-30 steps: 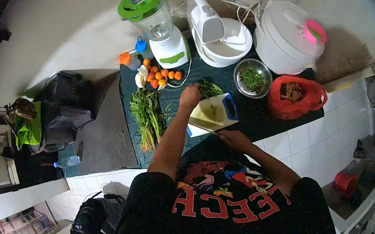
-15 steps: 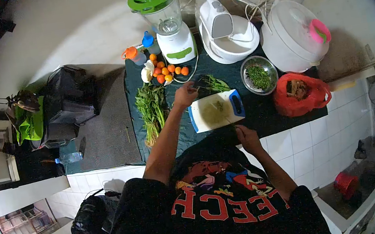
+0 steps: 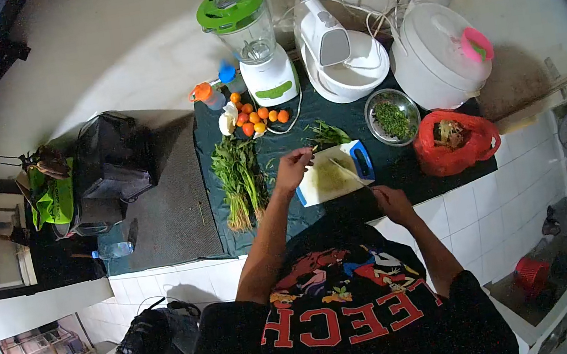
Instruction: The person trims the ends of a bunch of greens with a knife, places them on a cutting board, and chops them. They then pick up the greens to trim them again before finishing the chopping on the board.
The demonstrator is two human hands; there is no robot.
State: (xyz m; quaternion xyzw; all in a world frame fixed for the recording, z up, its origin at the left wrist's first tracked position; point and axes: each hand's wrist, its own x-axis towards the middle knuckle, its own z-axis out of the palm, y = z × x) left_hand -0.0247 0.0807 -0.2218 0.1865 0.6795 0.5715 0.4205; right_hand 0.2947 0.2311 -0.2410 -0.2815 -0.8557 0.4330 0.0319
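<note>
My right hand [image 3: 394,205] is wrapped round the handle of a knife [image 3: 350,171], whose blade reaches over the white cutting board [image 3: 315,193] with blue ends. Over the board's left side is my left hand [image 3: 295,168], its fingertips pinched together on something small and pale that I cannot make out. Green scraps lie on the board. Just behind it rests a small pile of leafy greens [image 3: 327,134]. A larger bunch of leafy stems [image 3: 238,180] lies left of my left forearm. Chopped greens [image 3: 392,119] sit in a metal bowl [image 3: 369,114] to the right.
Behind the board stand a blender [image 3: 269,80], a stand mixer [image 3: 348,68] and a large white lidded tub [image 3: 432,67]. Orange tomatoes [image 3: 263,112] lie near two squeeze bottles. A red plastic bag [image 3: 442,162] sits at right. Another person [image 3: 145,351] bends at lower left.
My left hand has moved from beside the greens pile towards me, over the board's left side. The knife blade now lies across the board. The camera view has shifted slightly.
</note>
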